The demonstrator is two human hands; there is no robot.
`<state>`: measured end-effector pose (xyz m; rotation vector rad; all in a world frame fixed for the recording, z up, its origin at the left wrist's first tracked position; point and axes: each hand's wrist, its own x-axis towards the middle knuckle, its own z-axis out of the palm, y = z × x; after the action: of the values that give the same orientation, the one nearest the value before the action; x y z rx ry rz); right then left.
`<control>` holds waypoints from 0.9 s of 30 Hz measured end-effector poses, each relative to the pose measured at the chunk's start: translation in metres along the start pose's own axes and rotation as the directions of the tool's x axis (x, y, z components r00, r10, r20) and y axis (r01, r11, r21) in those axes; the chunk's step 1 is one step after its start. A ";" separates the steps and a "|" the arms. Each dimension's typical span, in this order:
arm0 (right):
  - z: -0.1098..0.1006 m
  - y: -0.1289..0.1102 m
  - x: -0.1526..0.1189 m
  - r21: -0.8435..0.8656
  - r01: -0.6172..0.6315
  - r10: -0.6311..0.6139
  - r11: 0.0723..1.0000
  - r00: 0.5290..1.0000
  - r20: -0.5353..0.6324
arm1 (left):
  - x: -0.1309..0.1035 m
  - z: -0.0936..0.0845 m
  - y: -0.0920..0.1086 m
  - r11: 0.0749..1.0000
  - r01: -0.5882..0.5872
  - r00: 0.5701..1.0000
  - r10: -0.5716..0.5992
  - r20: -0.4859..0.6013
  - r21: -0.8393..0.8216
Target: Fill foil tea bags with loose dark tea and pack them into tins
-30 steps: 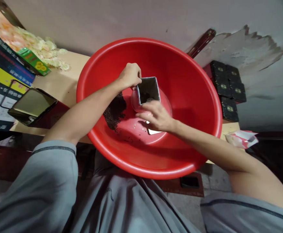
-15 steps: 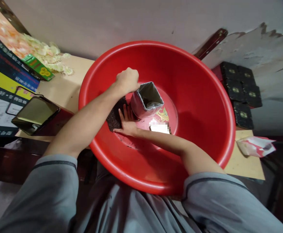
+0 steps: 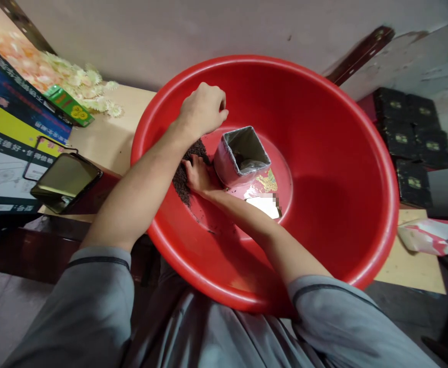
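In the large red basin (image 3: 342, 168), a heap of dark loose tea leaves (image 3: 180, 181) lies against the left side of the floor. My right hand (image 3: 198, 175) presses into this heap, its fingers bent and partly sunk among the leaves. Above and beyond it, my left hand (image 3: 204, 108) is raised with curled fingers; anything inside them is hidden. A square pink box (image 3: 227, 166) with a silvery lining stands open just right of my right hand, apart from both hands. Some dark material shows inside it. Scattered crumbs dot the basin floor.
The basin rests on a pale wooden board (image 3: 411, 271) along a wall. Stacked black boxes (image 3: 400, 138) and a crumpled white-and-red bag (image 3: 434, 236) are at right. At left are an open tin (image 3: 66, 179), a green box (image 3: 68, 106), artificial flowers (image 3: 82, 84) and a printed carton (image 3: 13, 133).
My left hand has lifted away from the pink box's rim. My right hand, spread flat on the heap before, has bent its fingers into the leaves. The view has shifted slightly.
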<state>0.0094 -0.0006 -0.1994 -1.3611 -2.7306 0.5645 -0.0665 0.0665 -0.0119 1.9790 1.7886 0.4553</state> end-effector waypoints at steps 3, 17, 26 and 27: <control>-0.008 0.000 0.003 0.012 -0.047 0.047 0.999 0.999 0.011 | 0.000 0.000 0.000 0.998 -0.006 0.999 0.008 -0.032 0.070; -0.037 -0.017 0.016 0.343 -0.162 0.199 0.925 0.977 -0.077 | -0.005 -0.008 0.000 0.998 0.010 0.995 -0.004 -0.102 0.061; -0.093 -0.037 -0.011 0.649 0.012 0.224 0.761 0.934 -0.279 | 0.000 -0.036 -0.016 0.999 0.031 0.949 -0.033 -0.312 -0.012; -0.101 -0.033 -0.014 0.649 0.042 0.213 0.760 0.927 -0.309 | 0.000 -0.039 -0.018 0.999 0.033 0.939 -0.033 -0.341 -0.007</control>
<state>0.0123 0.0011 -0.0925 -1.2365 -1.8965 1.0212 -0.1019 0.0716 0.0122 1.9570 2.0192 0.8328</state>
